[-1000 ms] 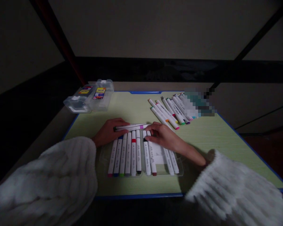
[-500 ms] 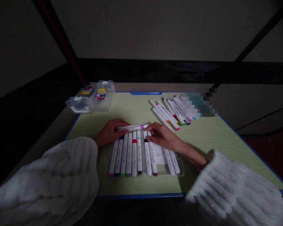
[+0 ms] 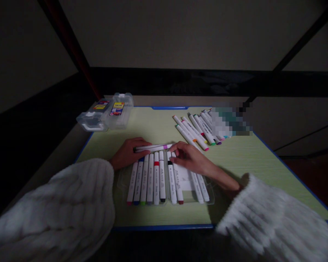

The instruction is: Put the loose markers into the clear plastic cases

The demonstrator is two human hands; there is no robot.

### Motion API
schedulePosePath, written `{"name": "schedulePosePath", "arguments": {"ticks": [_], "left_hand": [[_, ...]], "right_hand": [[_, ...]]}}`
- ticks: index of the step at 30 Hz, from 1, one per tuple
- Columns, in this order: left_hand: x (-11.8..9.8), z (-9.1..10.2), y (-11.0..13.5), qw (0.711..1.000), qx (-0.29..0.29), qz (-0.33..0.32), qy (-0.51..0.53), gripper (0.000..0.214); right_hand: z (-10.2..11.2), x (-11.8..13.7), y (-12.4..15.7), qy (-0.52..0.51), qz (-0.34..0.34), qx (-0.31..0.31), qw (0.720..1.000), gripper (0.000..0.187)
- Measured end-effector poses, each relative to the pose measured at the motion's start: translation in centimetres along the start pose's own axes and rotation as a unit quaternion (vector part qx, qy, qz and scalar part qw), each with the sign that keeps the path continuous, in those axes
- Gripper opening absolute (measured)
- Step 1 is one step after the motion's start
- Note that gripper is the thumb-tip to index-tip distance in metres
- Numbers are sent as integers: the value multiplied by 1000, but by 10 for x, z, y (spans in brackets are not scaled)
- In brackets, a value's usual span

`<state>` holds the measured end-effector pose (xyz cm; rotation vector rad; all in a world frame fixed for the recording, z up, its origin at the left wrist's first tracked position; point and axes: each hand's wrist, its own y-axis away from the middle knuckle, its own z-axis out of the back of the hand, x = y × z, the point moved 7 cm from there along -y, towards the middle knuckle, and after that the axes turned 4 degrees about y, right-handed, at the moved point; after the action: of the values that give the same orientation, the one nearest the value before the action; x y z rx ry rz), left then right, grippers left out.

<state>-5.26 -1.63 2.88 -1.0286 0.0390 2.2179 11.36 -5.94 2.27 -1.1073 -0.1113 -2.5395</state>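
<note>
Above the far edge of a clear plastic case, white markers (image 3: 155,147) lie crosswise, one with a purple band. My left hand (image 3: 132,150) is closed round their left ends. My right hand (image 3: 190,156) is closed in a pinch at the right end of the purple-banded marker, its thumb close to the tops of the markers below. Inside the open clear case (image 3: 211,198), several white markers (image 3: 150,182) stand side by side in the left half. In the right half there are two at the left and two at the right, with a gap between them.
Loose markers (image 3: 192,133) with coloured ends lie in a pile at the back right, partly behind a pixelated patch. Two clear plastic boxes (image 3: 105,114) with labels sit at the back left. The pale green table (image 3: 248,163) has a blue edge.
</note>
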Motion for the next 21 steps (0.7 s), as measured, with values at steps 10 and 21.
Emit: {"name": "schedulePosePath", "arguments": {"ticks": [10,21], "left_hand": [[1,0,0,1000,3,2,-9,28],[1,0,0,1000,4,1,-6,28]], "right_hand": [[1,0,0,-8,8,-5,1000,12],[1,-2,0,-32,2,-8,999,10]]}}
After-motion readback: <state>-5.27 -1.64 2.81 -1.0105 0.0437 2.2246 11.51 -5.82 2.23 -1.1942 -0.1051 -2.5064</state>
